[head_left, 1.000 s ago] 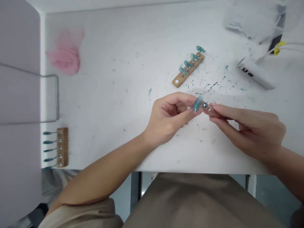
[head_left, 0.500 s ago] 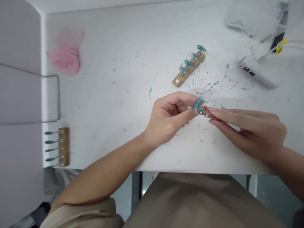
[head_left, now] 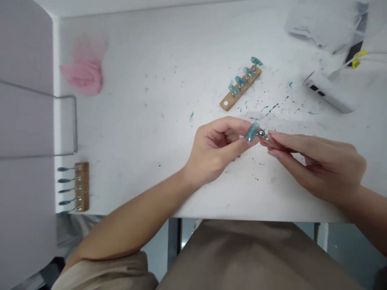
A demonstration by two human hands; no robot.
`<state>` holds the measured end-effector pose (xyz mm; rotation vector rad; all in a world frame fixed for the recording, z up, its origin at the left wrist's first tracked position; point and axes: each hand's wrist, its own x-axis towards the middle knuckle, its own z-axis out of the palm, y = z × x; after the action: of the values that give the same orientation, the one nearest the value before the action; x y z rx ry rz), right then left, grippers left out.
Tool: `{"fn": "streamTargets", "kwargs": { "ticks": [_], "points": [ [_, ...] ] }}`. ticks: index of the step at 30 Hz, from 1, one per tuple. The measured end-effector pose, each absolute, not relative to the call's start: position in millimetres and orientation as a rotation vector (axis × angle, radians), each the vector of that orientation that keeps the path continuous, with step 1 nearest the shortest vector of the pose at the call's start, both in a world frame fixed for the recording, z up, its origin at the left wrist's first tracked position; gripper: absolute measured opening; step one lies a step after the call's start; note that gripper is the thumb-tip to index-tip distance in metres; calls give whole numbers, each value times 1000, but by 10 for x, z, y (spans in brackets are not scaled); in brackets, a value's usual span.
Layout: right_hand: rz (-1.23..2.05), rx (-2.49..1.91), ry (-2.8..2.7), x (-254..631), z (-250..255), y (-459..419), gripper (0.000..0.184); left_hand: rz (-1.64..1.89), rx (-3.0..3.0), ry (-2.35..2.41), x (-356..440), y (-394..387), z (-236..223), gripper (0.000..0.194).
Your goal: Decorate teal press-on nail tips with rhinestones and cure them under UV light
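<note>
My left hand (head_left: 216,151) pinches a glossy teal false nail (head_left: 252,131) between thumb and forefinger, above the table. From the right, my right hand (head_left: 320,165) grips a slim clear stick with a round silver ball tip (head_left: 261,132). That tip is right beside the nail's right edge; whether they touch I cannot tell. Beyond the hands lies a wooden nail stand (head_left: 225,103), its several small metal posts bearing more teal false nails (head_left: 240,81).
A second wooden stand (head_left: 86,187) with dark teal nails is at the left edge. Pink cloth (head_left: 86,78) lies far left, near a metal wire frame (head_left: 75,125). At right are a white device (head_left: 332,92) with a cable and a plastic packet (head_left: 320,28). Teal smears (head_left: 273,108) mark the table.
The stick's ball tip has moved up and slightly right, from below the nail to beside its edge. My right fingers have shifted slightly; my left hand keeps its place.
</note>
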<state>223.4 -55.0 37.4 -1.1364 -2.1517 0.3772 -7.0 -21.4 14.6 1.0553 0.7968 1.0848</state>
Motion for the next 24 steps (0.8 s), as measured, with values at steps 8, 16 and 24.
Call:
{"fn": "streamTargets", "kwargs": {
  "ticks": [8,16,24],
  "points": [
    [359,-1016,-2202,2219,387,-507,44,1060,1067,832,-102,-216,123,12],
    [346,-958,-2204,2212,370,-485,38,1064,1060,818,-101,-209,112,10],
    [275,-1097,-2174,2225,370,-505,29,1070,1084,796,-81,-207,151,8]
  ]
}}
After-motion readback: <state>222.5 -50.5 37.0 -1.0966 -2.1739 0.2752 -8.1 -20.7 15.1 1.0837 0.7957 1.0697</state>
